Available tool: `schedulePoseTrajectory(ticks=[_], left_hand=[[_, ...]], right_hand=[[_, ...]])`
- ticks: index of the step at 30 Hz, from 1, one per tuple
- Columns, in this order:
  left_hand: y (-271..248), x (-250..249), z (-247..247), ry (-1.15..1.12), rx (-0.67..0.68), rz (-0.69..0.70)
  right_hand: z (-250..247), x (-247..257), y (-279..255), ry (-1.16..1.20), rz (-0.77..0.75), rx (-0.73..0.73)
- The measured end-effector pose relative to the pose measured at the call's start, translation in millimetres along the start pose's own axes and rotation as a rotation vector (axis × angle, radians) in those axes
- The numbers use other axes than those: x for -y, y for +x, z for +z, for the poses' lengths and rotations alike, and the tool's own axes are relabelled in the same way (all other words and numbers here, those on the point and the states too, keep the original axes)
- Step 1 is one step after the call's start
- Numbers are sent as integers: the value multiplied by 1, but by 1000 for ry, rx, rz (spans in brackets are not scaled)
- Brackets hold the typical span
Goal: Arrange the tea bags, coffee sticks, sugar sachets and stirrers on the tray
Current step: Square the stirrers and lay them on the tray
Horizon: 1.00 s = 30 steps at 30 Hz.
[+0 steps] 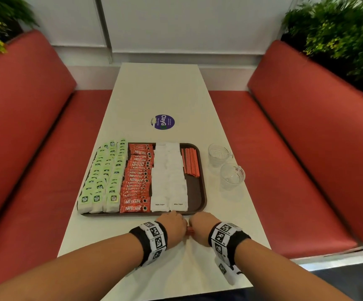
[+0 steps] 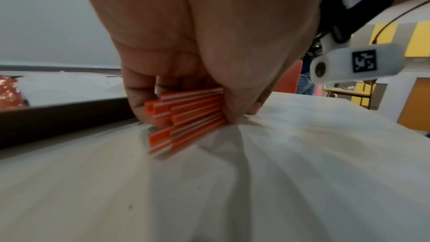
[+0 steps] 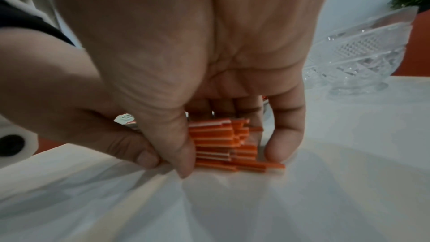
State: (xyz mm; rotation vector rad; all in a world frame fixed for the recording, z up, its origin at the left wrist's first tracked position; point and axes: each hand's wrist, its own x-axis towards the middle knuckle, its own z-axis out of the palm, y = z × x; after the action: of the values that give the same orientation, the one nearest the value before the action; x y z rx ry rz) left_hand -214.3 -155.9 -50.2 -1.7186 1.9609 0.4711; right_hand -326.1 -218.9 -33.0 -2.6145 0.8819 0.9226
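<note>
Both hands are seen closed around one bundle of orange, white-striped plastic stirrers [image 1: 189,231] on the white table [image 1: 161,92], just in front of the near rim of the dark brown plastic tray [image 1: 200,192]. The left hand [image 1: 174,224] is curled round one end of the bundle and the right hand [image 1: 202,224] round the other, knuckles up, wrists low over the tabletop. The bundle is laid with its long axis across the table, left to right, parallel to the tray's near edge. From the left wrist, the cut ends of the stirrers [image 2: 177,119] are shown jutting past the fingers [image 2: 137,98], uneven in length, the lowest ones touching the table. From the right wrist, the thumb and fingers [image 3: 286,135] are seen bracketing the other end of the stack [image 3: 221,144].

On the tray, four groups are laid side by side with their long axes running away from the person: green-labelled white tea bags [image 1: 104,177] at the left, red coffee sticks [image 1: 137,179] beside them, white sugar sachets [image 1: 169,177] next, and a further set of orange stirrers [image 1: 190,161] in the far right part. Two clear cut-glass cups [image 1: 225,165] are stood on the table just right of the tray. A round purple sticker [image 1: 162,122] is fixed to the table beyond it. Red upholstered benches [image 1: 306,148] flank the table.
</note>
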Motion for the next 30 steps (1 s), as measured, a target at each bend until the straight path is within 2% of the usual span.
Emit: schedulePoseTrajectory(ticks=[4,7,14,16,20,24,30], left_hand=[[-5,-5,0,20,-13,-17],[-6,-3,1,5,-28,-2],[-6,5,9,46,-73,107],[-7,8,10,77,-97,150],[-7,10,11,52,-118,138],[-8,8,13,55,-87,125],[-15,5,1,117,-70,167]], right_hand=[[6,0,1,-67,-49,8],[12,-2,1,-31,-29,-19],[25,-14,1,87,-66,-181],[25,-17,-1,71,-72,-188],[26,-16,-6,27,-37,-169],[23,-10,-9,-54,-19,-140],[22,-7,-16,-144,-54,-179]])
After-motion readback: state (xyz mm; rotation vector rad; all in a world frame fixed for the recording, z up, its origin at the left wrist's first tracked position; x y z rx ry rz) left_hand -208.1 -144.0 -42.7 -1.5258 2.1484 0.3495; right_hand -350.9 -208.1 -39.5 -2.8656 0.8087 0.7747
